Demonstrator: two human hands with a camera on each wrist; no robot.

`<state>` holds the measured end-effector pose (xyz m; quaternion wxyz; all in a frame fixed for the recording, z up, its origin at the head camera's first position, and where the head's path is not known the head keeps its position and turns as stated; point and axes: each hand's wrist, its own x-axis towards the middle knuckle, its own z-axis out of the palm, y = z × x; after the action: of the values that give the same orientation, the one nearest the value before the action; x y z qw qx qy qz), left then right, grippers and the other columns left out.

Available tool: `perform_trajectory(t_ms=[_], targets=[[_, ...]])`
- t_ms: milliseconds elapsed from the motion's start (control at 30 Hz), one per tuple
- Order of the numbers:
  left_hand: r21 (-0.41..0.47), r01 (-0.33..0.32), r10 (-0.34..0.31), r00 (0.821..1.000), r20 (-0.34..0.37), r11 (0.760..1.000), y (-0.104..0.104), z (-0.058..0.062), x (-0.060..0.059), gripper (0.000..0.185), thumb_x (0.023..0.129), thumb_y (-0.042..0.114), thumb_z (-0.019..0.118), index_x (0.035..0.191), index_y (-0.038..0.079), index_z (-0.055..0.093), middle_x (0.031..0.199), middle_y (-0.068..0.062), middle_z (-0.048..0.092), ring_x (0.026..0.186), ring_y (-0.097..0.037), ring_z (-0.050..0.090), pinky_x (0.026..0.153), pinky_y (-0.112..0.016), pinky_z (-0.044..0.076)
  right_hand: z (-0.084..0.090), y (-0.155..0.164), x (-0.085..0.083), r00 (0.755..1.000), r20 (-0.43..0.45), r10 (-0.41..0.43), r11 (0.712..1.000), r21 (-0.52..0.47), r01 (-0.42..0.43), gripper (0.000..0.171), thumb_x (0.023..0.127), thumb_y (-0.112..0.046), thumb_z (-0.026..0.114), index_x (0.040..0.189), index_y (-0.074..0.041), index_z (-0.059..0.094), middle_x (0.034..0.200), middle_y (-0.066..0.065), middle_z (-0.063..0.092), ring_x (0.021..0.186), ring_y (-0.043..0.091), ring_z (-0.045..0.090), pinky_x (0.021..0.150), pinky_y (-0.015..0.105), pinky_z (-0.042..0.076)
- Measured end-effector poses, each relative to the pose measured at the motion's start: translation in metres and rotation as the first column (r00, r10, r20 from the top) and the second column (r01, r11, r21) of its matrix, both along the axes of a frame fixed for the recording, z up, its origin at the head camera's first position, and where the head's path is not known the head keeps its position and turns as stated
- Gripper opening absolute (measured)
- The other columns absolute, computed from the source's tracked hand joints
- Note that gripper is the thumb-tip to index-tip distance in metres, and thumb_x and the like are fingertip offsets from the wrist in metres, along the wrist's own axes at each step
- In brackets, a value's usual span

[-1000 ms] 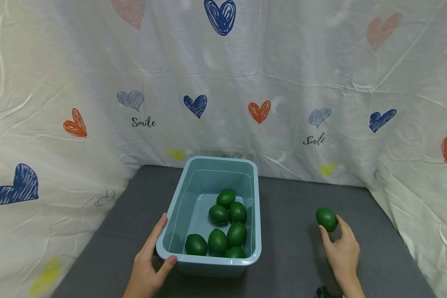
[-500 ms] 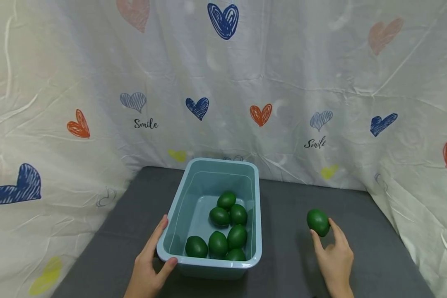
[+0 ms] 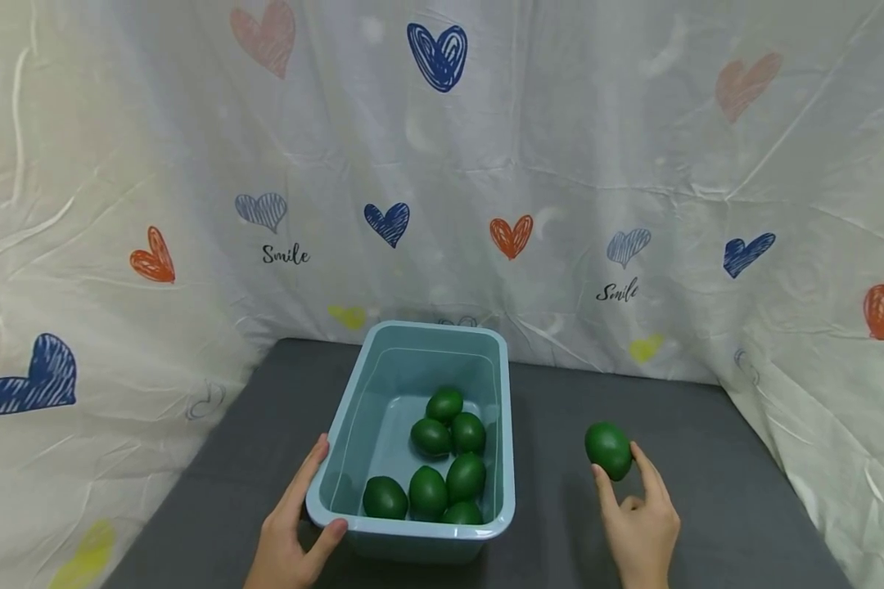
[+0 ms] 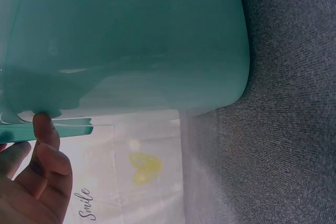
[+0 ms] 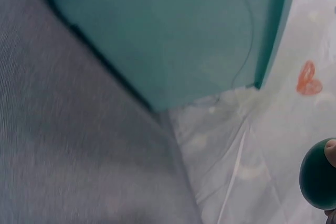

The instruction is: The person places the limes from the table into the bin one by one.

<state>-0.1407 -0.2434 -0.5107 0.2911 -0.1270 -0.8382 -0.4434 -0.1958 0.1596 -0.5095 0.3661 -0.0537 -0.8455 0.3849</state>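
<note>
Fingertips are all that hold the green egg [image 3: 608, 450]: the right hand [image 3: 639, 523] pinches it between thumb and forefinger, above the grey mat [image 3: 678, 425] and just right of the tub [image 3: 501, 507]. So light a pinch on a smooth, rounded thing could let it slip, and it would likely roll away across the mat. The left hand [image 3: 290, 536] grips the tub's near left corner, thumb hooked over the rim and fingers along the outer wall; if that hold loosens, a knock from the right could shove the tub aside. Farther in, seven more eggs [image 3: 445, 458] lie crowded toward the tub's right side, so one dropped from height might bounce off them. Behind hangs the heart-print sheet [image 3: 442, 164].
</note>
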Motion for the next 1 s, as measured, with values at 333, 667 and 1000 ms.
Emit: perform_trajectory(t_ms=[333,667,1000], targets=[[-0.013,-0.015,0.016,0.999,0.048,1.0,-0.001,-0.002,0.0,0.095,0.085,0.008,0.084,0.167,0.019,0.037,0.169,-0.01,0.04,0.152,0.006,0.03,0.111,-0.005,0.027,0.019,-0.037,0.019,0.998,-0.002,0.066,0.992,-0.106,-0.065,0.064,0.086,-0.014,0.09,0.144,-0.005,0.064,0.135,0.02,0.068,0.033,-0.005,0.033,0.036,0.02,0.032],[-0.023,0.023,-0.024,0.999,-0.027,0.999,-0.004,-0.003,-0.002,0.095,0.083,0.004,0.084,0.166,0.011,0.037,0.169,-0.011,0.04,0.153,0.001,0.033,0.113,-0.007,0.028,0.027,-0.061,0.023,0.98,-0.042,0.193,0.976,-0.094,-0.196,0.065,0.083,-0.014,0.093,0.143,-0.012,0.067,0.133,0.011,0.07,0.036,-0.008,0.033,0.037,0.018,0.031],[0.006,0.008,-0.008,1.0,0.004,1.0,-0.001,0.0,0.0,0.095,0.084,0.007,0.085,0.166,0.017,0.038,0.168,-0.009,0.041,0.152,0.004,0.033,0.111,-0.006,0.028,0.033,-0.078,0.02,0.947,-0.087,0.31,0.947,-0.056,-0.315,0.067,0.081,-0.011,0.093,0.143,-0.013,0.067,0.135,0.01,0.07,0.039,-0.01,0.031,0.038,0.016,0.031]])
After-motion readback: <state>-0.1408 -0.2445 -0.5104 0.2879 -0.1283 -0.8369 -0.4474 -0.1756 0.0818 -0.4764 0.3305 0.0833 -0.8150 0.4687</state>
